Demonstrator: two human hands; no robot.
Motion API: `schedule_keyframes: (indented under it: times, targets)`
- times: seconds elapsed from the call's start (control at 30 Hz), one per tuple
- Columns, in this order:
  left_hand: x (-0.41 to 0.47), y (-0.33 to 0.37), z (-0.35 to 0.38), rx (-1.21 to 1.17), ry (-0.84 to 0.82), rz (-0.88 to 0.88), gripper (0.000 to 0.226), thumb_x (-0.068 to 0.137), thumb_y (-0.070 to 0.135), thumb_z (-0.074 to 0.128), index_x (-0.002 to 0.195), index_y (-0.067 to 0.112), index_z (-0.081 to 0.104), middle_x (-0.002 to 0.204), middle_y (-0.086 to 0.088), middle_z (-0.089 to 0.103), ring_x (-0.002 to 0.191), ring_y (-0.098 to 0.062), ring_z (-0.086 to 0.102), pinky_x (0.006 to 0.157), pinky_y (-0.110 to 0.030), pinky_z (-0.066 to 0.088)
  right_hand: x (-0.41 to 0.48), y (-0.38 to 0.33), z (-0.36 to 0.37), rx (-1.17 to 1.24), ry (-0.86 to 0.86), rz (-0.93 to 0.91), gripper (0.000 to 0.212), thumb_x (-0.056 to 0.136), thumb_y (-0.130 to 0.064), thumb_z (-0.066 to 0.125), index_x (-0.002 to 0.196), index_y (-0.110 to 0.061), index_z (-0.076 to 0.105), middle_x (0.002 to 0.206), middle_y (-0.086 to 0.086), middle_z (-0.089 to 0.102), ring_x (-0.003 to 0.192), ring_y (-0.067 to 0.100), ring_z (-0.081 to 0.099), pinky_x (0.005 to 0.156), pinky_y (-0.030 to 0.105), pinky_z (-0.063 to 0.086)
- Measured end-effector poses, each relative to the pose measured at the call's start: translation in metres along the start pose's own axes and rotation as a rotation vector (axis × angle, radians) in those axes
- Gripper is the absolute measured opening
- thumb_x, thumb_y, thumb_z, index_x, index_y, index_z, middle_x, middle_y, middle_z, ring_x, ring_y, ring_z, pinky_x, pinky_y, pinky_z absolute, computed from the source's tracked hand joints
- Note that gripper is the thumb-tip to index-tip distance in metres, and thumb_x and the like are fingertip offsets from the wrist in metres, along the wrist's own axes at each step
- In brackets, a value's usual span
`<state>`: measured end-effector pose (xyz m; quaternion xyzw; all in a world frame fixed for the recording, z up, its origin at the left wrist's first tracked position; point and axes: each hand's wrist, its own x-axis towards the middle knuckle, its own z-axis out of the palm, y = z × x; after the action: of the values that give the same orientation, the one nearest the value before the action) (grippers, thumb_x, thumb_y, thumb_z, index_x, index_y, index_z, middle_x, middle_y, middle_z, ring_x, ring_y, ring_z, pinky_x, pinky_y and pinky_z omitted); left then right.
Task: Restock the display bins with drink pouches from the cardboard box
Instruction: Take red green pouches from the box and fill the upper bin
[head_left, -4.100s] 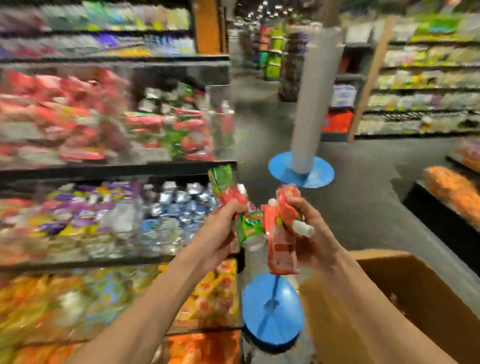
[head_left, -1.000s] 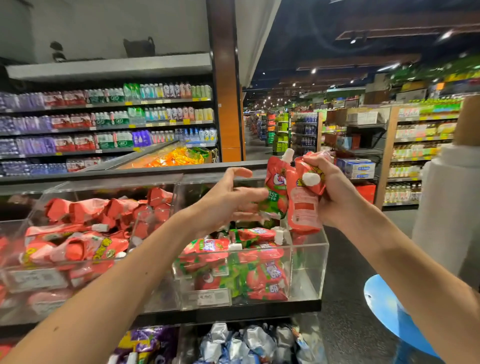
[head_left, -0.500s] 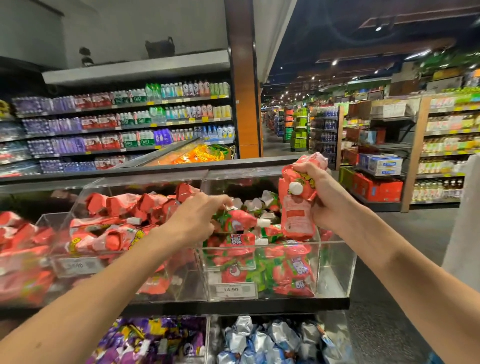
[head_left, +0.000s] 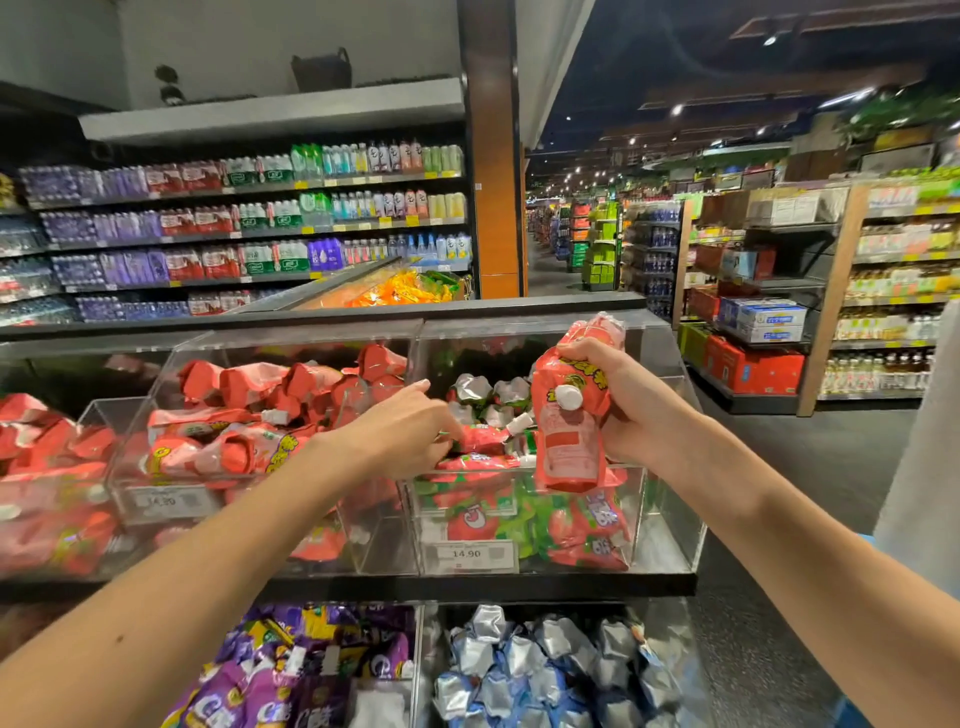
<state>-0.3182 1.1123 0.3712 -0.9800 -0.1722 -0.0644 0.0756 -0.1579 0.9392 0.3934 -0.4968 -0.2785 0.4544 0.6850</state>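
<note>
1. Supermarket aisle; a long black display shelf (head_left: 467, 587) carried clear bins in two tiers.
2. Nearest, lower tier: purple foil pouches (head_left: 291, 670) at left, silver-blue foil pouches (head_left: 530, 670) at right.
3. Two bare forearms reached over that tier, with the hands apart.
4. Left hand (head_left: 410, 431) sat knuckles-up in the right-hand clear acrylic bin (head_left: 670, 519). Its fingertips were down on a red-and-green spouted drink pouch (head_left: 480, 436) atop the pile; could not tell if pinching or only touching.
5. Right hand (head_left: 628, 410) was clamped round the top of a red-pink drink pouch with white screw cap (head_left: 569, 441). It hung upright over the same bin's front edge.
6. White price label (head_left: 467, 553) on that bin read 14.90.
7. Neighbouring clear bin (head_left: 171, 374), to the left, was heaped with red-pink pouches.
8. Far left: long shelves of bottled drinks (head_left: 260, 218).
</note>
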Motion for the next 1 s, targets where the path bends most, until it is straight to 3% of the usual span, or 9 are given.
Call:
schedule_keyframes:
  times: [0.07,0.13,0.27,0.37,0.5,0.67,0.73,0.83,1.0]
  targets:
    - [-0.013,0.009,-0.007,-0.334,0.21,-0.067,0.027,0.101,0.027,0.054,0.122,0.022,0.07,0.12,0.004,0.07,0.11,-0.012,0.063,0.106,-0.037,0.045,-0.003,0.002,0.006,0.01,-0.015,-0.02,0.017,0.091,-0.028,0.06,0.093,-0.012,0.064,0.075,0.005,0.07,0.066,0.017,0.066,0.067,0.034,0.052]
    - [-0.035,0.025,-0.017,-0.749,0.363,-0.131,0.028,0.097,0.042,0.057,0.108,0.021,0.074,0.099,0.005,0.075,0.09,-0.01,0.069,0.088,-0.042,0.057,-0.007,0.004,0.016,0.027,-0.041,-0.054,0.017,0.093,-0.026,0.059,0.088,-0.011,0.065,0.073,0.005,0.07,0.064,0.017,0.067,0.071,0.036,0.053]
    - [-0.084,0.056,-0.024,-1.243,0.122,-0.243,0.054,0.084,0.063,0.056,0.116,0.021,0.063,0.098,-0.004,0.074,0.081,-0.018,0.073,0.076,-0.039,0.061,-0.019,0.017,0.056,0.097,-0.093,-0.091,0.015,0.091,-0.023,0.061,0.096,-0.009,0.062,0.082,0.008,0.071,0.071,0.02,0.068,0.078,0.038,0.055]
    - [-0.11,0.061,-0.013,-1.44,0.124,-0.219,0.044,0.086,0.047,0.067,0.122,0.021,0.061,0.108,0.001,0.074,0.098,-0.016,0.072,0.085,-0.035,0.058,-0.028,0.04,0.094,0.091,-0.148,-0.107,0.011,0.091,-0.02,0.061,0.089,-0.011,0.066,0.081,0.007,0.069,0.069,0.019,0.065,0.075,0.034,0.052]
    - [-0.155,0.045,-0.001,-1.536,0.331,-0.298,0.012,0.088,0.018,0.073,0.1,0.02,0.074,0.102,0.002,0.076,0.096,-0.01,0.07,0.091,-0.028,0.054,-0.038,0.072,0.14,0.049,-0.237,-0.108,0.018,0.093,-0.021,0.059,0.078,-0.016,0.068,0.078,0.005,0.068,0.066,0.017,0.064,0.07,0.031,0.05]
    - [-0.264,0.009,0.011,-1.548,0.563,-0.747,0.012,0.091,0.016,0.066,0.101,0.011,0.072,0.089,-0.003,0.074,0.078,-0.015,0.067,0.067,-0.021,0.053,-0.049,0.121,0.213,-0.05,-0.37,-0.06,0.033,0.096,-0.035,0.055,0.076,-0.02,0.077,0.082,0.003,0.073,0.068,0.014,0.069,0.075,0.034,0.054]
    - [-0.309,-0.003,0.013,-1.578,0.687,-0.938,0.01,0.093,0.014,0.063,0.098,0.01,0.071,0.082,-0.009,0.073,0.065,-0.016,0.067,0.057,-0.023,0.054,-0.047,0.145,0.236,-0.185,-0.388,-0.127,0.035,0.093,-0.047,0.054,0.084,-0.023,0.078,0.088,0.001,0.075,0.079,0.013,0.07,0.083,0.034,0.053]
    - [-0.365,-0.007,0.011,-1.676,0.863,-1.058,0.014,0.097,0.017,0.057,0.098,0.008,0.067,0.081,-0.021,0.07,0.052,-0.022,0.064,0.049,-0.035,0.057,-0.051,0.181,0.267,-0.504,-0.335,-0.176,0.054,0.095,-0.061,0.045,0.068,-0.017,0.059,0.059,-0.004,0.056,0.05,0.007,0.048,0.051,0.022,0.038]
    - [-0.428,-0.005,0.008,-1.57,0.896,-1.206,0.013,0.098,0.03,0.057,0.108,0.023,0.062,0.066,0.002,0.065,0.055,-0.012,0.061,0.05,-0.028,0.055,-0.075,0.229,0.318,-0.889,-0.439,-0.373,0.06,0.082,-0.073,0.054,0.064,-0.016,0.052,0.064,0.001,0.058,0.065,0.019,0.051,0.068,0.038,0.046]
